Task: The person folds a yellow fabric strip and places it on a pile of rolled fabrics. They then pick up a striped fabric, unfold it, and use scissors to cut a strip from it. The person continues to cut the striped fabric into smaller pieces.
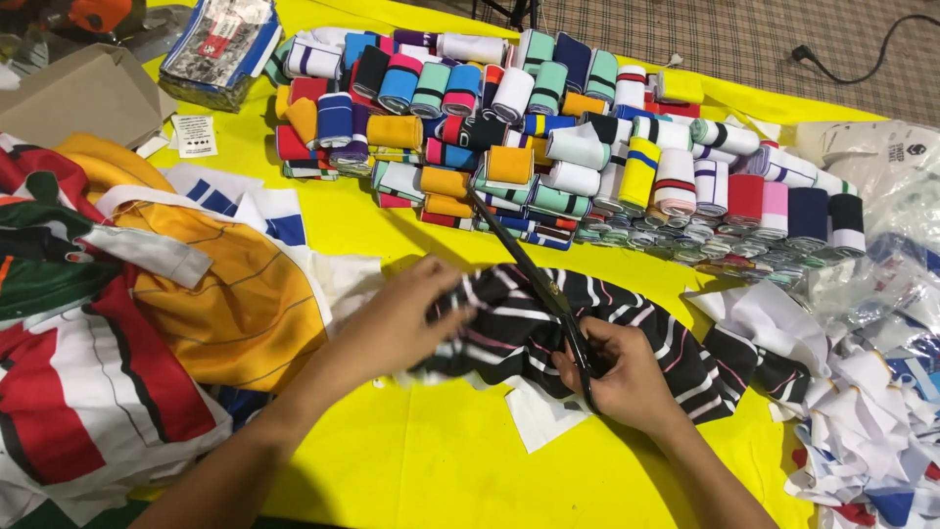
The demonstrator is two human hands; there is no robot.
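Far to my left lies a heap of cut cloth (147, 323) in red, white, green and orange-yellow, spilling over the edge of the yellow table (441, 470). Above it sits a cardboard box (83, 93), with a wrapped bundle (220, 49) just beside it.

My left hand (397, 318) comes next. Its fingers are curled shut over the left end of the black striped fabric (676, 343), pinching it down against the table (the hand is a bit blurred, so I can't tell exactly how the thumb sits).

The striped fabric runs from that hand rightward across the middle of the table, bunched in the middle and flatter at its right end, with a white scrap (539, 416) peeking out from under it.

My right hand (622, 377) is closed around the handles of the scissors (529, 269). The long blades lie across the striped fabric and point up and left towards the pile of rolled ribbing (587, 147), many colours stacked in rows at the back.

On the far right are white offcuts (871, 431) and crinkled clear plastic bags (881, 196).
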